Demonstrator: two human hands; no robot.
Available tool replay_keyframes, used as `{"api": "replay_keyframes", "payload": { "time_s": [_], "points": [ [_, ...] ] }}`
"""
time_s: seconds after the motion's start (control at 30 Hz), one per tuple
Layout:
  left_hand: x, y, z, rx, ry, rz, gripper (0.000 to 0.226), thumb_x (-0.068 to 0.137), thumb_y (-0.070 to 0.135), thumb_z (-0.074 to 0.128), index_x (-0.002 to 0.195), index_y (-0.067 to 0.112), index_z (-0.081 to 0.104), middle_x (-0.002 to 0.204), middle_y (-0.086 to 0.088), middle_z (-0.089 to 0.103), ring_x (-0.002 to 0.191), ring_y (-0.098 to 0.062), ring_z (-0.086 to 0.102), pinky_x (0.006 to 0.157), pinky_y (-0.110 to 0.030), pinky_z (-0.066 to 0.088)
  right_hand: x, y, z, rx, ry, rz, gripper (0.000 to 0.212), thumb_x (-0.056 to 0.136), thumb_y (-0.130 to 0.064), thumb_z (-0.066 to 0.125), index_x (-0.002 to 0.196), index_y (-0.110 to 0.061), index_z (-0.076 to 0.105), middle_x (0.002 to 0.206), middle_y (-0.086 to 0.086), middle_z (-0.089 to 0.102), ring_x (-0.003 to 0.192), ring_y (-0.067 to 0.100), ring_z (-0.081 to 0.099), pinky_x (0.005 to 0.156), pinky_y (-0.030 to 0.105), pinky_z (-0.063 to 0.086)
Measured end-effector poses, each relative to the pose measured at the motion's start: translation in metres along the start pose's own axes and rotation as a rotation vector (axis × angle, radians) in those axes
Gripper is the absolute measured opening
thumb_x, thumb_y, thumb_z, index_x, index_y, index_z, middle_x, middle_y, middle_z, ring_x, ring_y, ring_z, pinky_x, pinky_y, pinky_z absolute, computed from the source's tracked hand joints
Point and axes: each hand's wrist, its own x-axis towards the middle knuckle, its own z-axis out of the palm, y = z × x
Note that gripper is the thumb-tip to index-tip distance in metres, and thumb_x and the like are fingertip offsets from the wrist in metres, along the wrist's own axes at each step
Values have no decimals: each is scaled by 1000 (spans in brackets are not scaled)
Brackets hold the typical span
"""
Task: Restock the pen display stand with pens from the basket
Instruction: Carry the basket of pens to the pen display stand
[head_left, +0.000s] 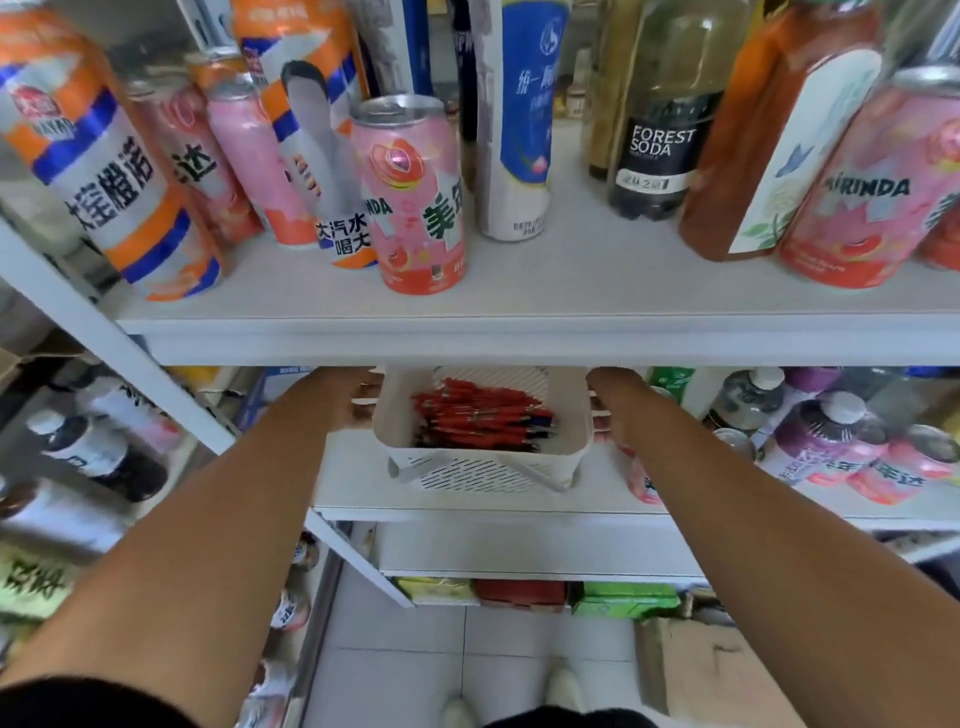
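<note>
One white slotted basket (483, 457), at the front edge of the lower shelf (353, 488), holding a heap of red pens (480, 418). Left hand (345, 397) and right hand (615, 402) flank its two sides, apparently to draw it out; fingers hidden, so whether either grips the basket cannot be told. Upper shelf (519, 332) overhangs closely, limiting lift. Pink cans (641, 480) stand beside the right wall. Pen display stand: not in view.
</note>
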Motion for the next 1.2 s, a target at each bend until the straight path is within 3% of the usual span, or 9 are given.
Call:
{"api": "replay_keyframes", "payload": {
  "time_s": [0.1, 0.2, 0.37, 0.5, 0.67, 0.9, 1.2],
  "points": [
    [8, 3, -2, 8, -34, -10, 12, 97, 14, 52, 102, 8, 61, 97, -9, 62, 84, -23, 59, 77, -38, 51, 2, 2, -2, 36, -26, 32, 15, 97, -17, 47, 105, -16, 60, 88, 5, 63, 72, 23, 56, 58, 29, 44],
    [11, 5, -5, -4, -42, -56, 9, 96, 12, 52, 95, 9, 60, 91, -8, 60, 81, -23, 59, 70, -36, 54, 3, 1, -1, 50, -66, 31, 14, 97, -28, 51, 103, -17, 58, 88, 5, 61, 74, 21, 55, 60, 29, 42],
    [14, 5, -4, -10, -46, -37, 12, 90, 11, 52, 79, 16, 53, 76, -4, 46, 68, -19, 46, 64, -31, 53, 6, -3, 2, 99, -71, 68, 14, 96, -26, 53, 107, -19, 55, 88, 2, 58, 73, 18, 51, 62, 29, 40],
    [14, 4, 0, 29, 14, -38, 20, 92, 10, 50, 72, 14, 53, 63, 0, 51, 61, -17, 47, 59, -29, 51, 5, -3, 1, 102, -70, 87, 7, 97, -24, 52, 102, -19, 54, 82, -1, 56, 69, 17, 49, 60, 29, 38],
    [8, 4, -1, 72, 40, -59, 25, 97, 15, 46, 73, 15, 52, 71, -1, 50, 62, -16, 47, 66, -30, 44, 0, -5, -3, 98, -131, 73, 14, 98, -27, 50, 87, -19, 54, 80, 0, 55, 69, 16, 49, 63, 28, 40],
    [-11, 6, -8, 80, 25, -100, 15, 96, 24, 54, 87, 14, 59, 86, -3, 59, 75, -20, 55, 69, -34, 47, -4, -5, -6, 103, -137, 65, 10, 96, -29, 53, 93, -21, 56, 83, -1, 56, 74, 17, 49, 67, 29, 39],
    [-35, -2, 3, 80, 102, -66, 9, 94, 26, 57, 89, 20, 59, 81, 0, 59, 72, -18, 54, 66, -32, 45, -21, 2, -8, 29, -100, 43, 12, 95, -31, 52, 96, -22, 58, 85, 0, 58, 71, 18, 50, 64, 29, 41]
  ]
}}
